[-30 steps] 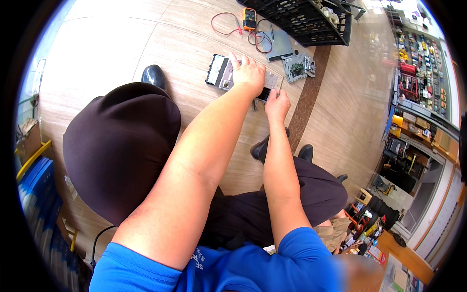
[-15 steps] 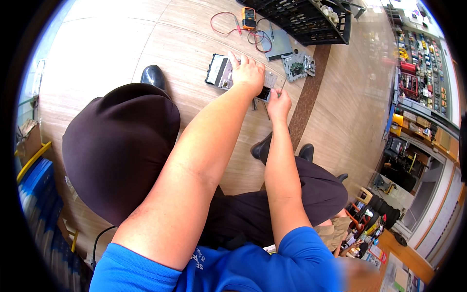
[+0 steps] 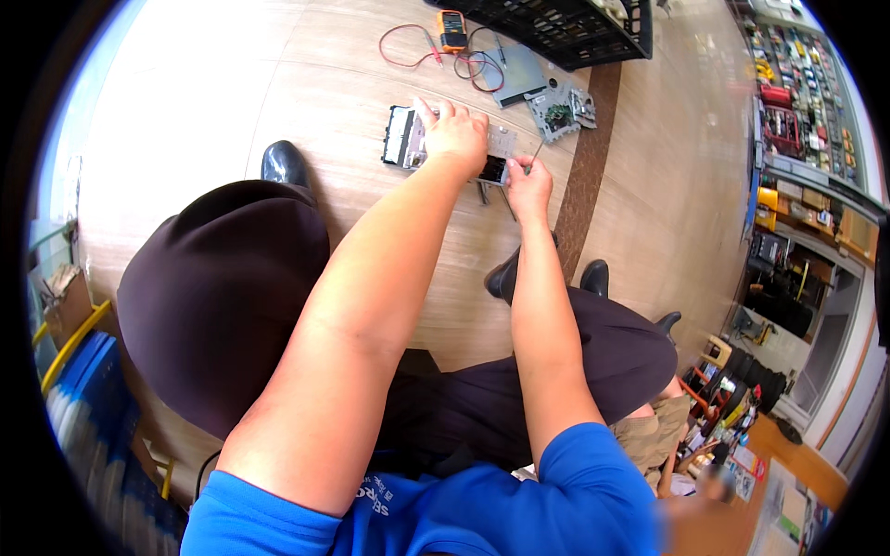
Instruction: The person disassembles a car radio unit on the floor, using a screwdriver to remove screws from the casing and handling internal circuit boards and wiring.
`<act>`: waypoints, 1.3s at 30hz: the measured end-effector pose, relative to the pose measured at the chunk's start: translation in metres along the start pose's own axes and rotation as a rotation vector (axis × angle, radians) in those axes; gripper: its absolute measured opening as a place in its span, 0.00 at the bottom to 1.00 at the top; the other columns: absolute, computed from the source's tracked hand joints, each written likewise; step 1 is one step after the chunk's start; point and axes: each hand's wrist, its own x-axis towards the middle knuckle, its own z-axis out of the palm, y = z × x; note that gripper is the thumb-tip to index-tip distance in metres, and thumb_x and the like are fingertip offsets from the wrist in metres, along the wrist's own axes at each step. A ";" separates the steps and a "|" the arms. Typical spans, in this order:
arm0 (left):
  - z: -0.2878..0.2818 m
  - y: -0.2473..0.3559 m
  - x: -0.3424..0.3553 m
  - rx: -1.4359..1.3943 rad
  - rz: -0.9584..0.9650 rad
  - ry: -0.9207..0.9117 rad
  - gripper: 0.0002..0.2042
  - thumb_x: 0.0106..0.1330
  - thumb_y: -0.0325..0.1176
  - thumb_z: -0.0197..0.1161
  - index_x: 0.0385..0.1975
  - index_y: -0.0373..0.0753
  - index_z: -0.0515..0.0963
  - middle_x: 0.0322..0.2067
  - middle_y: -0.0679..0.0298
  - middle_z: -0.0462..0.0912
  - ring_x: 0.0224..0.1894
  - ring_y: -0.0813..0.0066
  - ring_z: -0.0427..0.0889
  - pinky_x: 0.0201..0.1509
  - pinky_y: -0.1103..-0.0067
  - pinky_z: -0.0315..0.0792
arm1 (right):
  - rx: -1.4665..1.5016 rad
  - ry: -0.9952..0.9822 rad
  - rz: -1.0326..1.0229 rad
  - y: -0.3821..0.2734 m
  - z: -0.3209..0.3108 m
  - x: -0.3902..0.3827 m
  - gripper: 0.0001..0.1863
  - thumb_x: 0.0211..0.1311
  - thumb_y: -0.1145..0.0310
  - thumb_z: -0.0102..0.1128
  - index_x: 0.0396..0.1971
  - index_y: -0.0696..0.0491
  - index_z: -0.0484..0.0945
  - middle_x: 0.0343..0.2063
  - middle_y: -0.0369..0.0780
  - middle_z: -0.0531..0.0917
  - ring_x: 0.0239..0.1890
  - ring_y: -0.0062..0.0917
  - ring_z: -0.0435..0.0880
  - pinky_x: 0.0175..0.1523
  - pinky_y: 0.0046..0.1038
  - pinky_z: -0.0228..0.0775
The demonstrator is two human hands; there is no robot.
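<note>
Person sits on a pale tiled floor point(image 3: 380, 241), both bare arms reaching forward to a boxy metal electronic unit point(image 3: 502, 142) on the floor ahead; it lies slightly slanted, black part at its left end, dark opening point(image 3: 494, 169) at its near right corner

Left hand point(image 3: 454, 139): palm down across the unit's middle, open, fingers stretched toward the far edge; thumb's hold too hidden to tell

Right hand point(image 3: 530, 185): closed, thumb and fingers pinching a thin rod point(image 3: 536, 151) just beside the unit's near right corner; rod points up and away to the far right, its kind too small to tell

Slim dark pieces point(image 3: 509, 205) lie along the unit's near side

Far right of the unit: metal plate with a green circuit board point(image 3: 559, 116), and just left of that a flat grey panel point(image 3: 514, 76). Farther left, an orange multimeter point(image 3: 452, 32), red and black leads point(image 3: 408, 63) looped about it. Black slatted crate point(image 3: 579, 28) at the far edge

Dark shoe point(image 3: 285, 165) left of the unit, another point(image 3: 503, 278) nearer and to the right
</note>
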 end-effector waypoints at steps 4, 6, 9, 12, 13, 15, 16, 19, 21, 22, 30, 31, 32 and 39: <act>0.000 -0.001 0.000 0.025 0.000 0.011 0.30 0.55 0.46 0.73 0.59 0.50 0.73 0.59 0.57 0.75 0.69 0.54 0.63 0.70 0.35 0.39 | 0.089 0.010 0.014 0.000 0.003 -0.003 0.04 0.65 0.72 0.64 0.33 0.56 0.78 0.18 0.31 0.77 0.19 0.13 0.74 0.23 0.19 0.66; -0.007 0.004 -0.004 0.012 0.019 -0.005 0.30 0.55 0.46 0.73 0.58 0.49 0.74 0.59 0.57 0.75 0.68 0.54 0.63 0.70 0.35 0.39 | 0.122 0.004 0.058 0.006 -0.006 0.000 0.04 0.65 0.72 0.63 0.34 0.56 0.77 0.19 0.32 0.78 0.19 0.13 0.74 0.23 0.19 0.66; -0.012 0.006 -0.005 0.003 0.029 -0.016 0.29 0.55 0.46 0.73 0.58 0.49 0.74 0.58 0.57 0.75 0.68 0.55 0.64 0.71 0.36 0.39 | 0.240 -0.030 0.137 0.008 -0.013 -0.001 0.04 0.66 0.73 0.61 0.36 0.57 0.76 0.22 0.34 0.79 0.20 0.13 0.74 0.22 0.18 0.65; -0.011 0.002 -0.006 -0.007 0.004 -0.034 0.29 0.55 0.46 0.74 0.57 0.49 0.74 0.58 0.57 0.75 0.68 0.55 0.64 0.71 0.36 0.39 | 0.330 -0.079 0.190 -0.003 -0.014 -0.006 0.05 0.67 0.73 0.59 0.39 0.58 0.75 0.26 0.35 0.80 0.20 0.14 0.74 0.22 0.18 0.66; -0.010 0.001 -0.007 -0.003 0.009 -0.033 0.29 0.55 0.46 0.74 0.57 0.49 0.74 0.58 0.57 0.75 0.68 0.55 0.64 0.71 0.36 0.39 | 0.332 -0.116 0.204 -0.008 -0.012 -0.008 0.05 0.67 0.73 0.58 0.40 0.58 0.75 0.27 0.36 0.80 0.21 0.14 0.75 0.22 0.18 0.66; -0.010 0.002 -0.006 -0.001 0.007 -0.025 0.29 0.55 0.46 0.74 0.57 0.49 0.74 0.59 0.57 0.75 0.68 0.55 0.64 0.71 0.36 0.39 | 0.313 -0.108 0.192 -0.008 -0.013 -0.008 0.05 0.67 0.74 0.58 0.40 0.58 0.75 0.26 0.36 0.80 0.21 0.14 0.75 0.22 0.18 0.67; -0.010 0.003 -0.006 -0.001 0.015 -0.023 0.29 0.55 0.46 0.74 0.58 0.50 0.74 0.59 0.57 0.75 0.69 0.55 0.64 0.71 0.36 0.39 | 0.296 -0.115 0.186 -0.008 -0.014 -0.008 0.05 0.67 0.75 0.57 0.40 0.58 0.75 0.26 0.36 0.80 0.21 0.14 0.75 0.22 0.18 0.67; -0.009 0.001 -0.006 0.010 0.032 -0.029 0.30 0.55 0.46 0.74 0.59 0.52 0.73 0.59 0.58 0.75 0.69 0.56 0.63 0.71 0.36 0.39 | 0.283 -0.095 0.180 -0.009 -0.014 -0.009 0.04 0.66 0.76 0.58 0.38 0.59 0.77 0.25 0.36 0.81 0.20 0.15 0.76 0.23 0.20 0.68; -0.008 0.000 -0.006 0.023 0.026 -0.028 0.31 0.54 0.46 0.74 0.60 0.53 0.73 0.59 0.58 0.75 0.68 0.56 0.64 0.71 0.36 0.40 | 0.288 -0.066 0.177 -0.011 -0.013 -0.009 0.03 0.64 0.77 0.59 0.37 0.59 0.78 0.24 0.37 0.82 0.20 0.16 0.77 0.25 0.21 0.70; -0.007 -0.001 -0.005 0.036 0.022 -0.028 0.31 0.54 0.46 0.74 0.60 0.54 0.73 0.59 0.59 0.75 0.68 0.57 0.65 0.71 0.37 0.41 | 0.296 -0.081 0.181 -0.011 -0.011 -0.009 0.04 0.66 0.76 0.58 0.38 0.59 0.77 0.24 0.36 0.81 0.20 0.15 0.76 0.23 0.19 0.68; -0.007 -0.001 0.002 0.071 0.050 -0.060 0.34 0.52 0.43 0.76 0.62 0.57 0.72 0.59 0.61 0.76 0.67 0.60 0.67 0.70 0.38 0.46 | 0.317 -0.061 0.093 0.007 -0.005 -0.005 0.04 0.67 0.74 0.60 0.39 0.55 0.77 0.23 0.29 0.75 0.20 0.11 0.69 0.22 0.17 0.63; -0.007 -0.001 0.002 0.066 0.051 -0.049 0.34 0.51 0.43 0.77 0.61 0.57 0.72 0.59 0.61 0.76 0.67 0.61 0.67 0.70 0.38 0.46 | 0.350 -0.072 0.110 0.007 -0.003 -0.005 0.04 0.67 0.74 0.60 0.40 0.55 0.77 0.22 0.28 0.74 0.20 0.10 0.68 0.22 0.17 0.62; -0.006 -0.002 0.003 0.069 0.047 -0.051 0.34 0.51 0.43 0.77 0.61 0.57 0.72 0.59 0.61 0.76 0.67 0.61 0.67 0.70 0.38 0.46 | 0.384 -0.087 0.126 0.006 -0.001 -0.006 0.04 0.67 0.74 0.60 0.40 0.54 0.77 0.22 0.28 0.73 0.20 0.10 0.68 0.22 0.16 0.62; -0.005 -0.001 0.003 0.066 0.041 -0.035 0.34 0.51 0.43 0.77 0.61 0.57 0.72 0.59 0.61 0.76 0.67 0.59 0.67 0.70 0.38 0.45 | 0.689 -0.140 0.297 0.006 -0.003 -0.012 0.04 0.68 0.75 0.59 0.41 0.53 0.77 0.27 0.29 0.74 0.24 0.12 0.70 0.23 0.16 0.63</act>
